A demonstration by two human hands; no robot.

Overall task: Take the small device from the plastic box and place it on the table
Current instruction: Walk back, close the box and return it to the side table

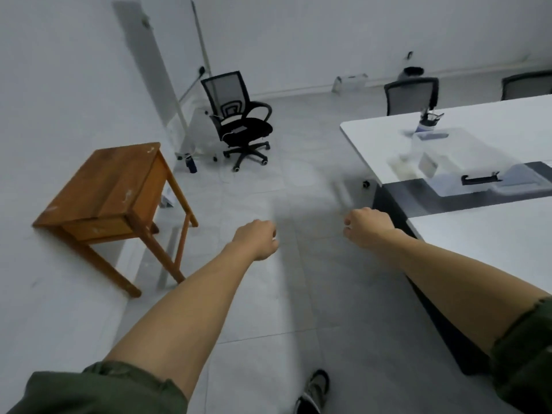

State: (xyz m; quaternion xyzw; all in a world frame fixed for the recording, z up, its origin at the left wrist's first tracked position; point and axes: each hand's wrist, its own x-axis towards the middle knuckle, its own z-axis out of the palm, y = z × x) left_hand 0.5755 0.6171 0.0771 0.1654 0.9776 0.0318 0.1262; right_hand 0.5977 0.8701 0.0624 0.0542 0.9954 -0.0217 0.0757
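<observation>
A clear plastic box stands on the white table at the right, blurred by motion. In front of the box, a black clip-like object lies on its pale lid. I cannot make out the small device. My left hand is stretched out over the floor with its fingers curled in and nothing in it. My right hand is also curled shut and empty, just left of the table's near corner and well short of the box.
A wooden side table stands against the left wall. A black office chair is on the grey tiled floor ahead, with more chairs behind the white table. A second table top lies at the near right. My shoe shows below.
</observation>
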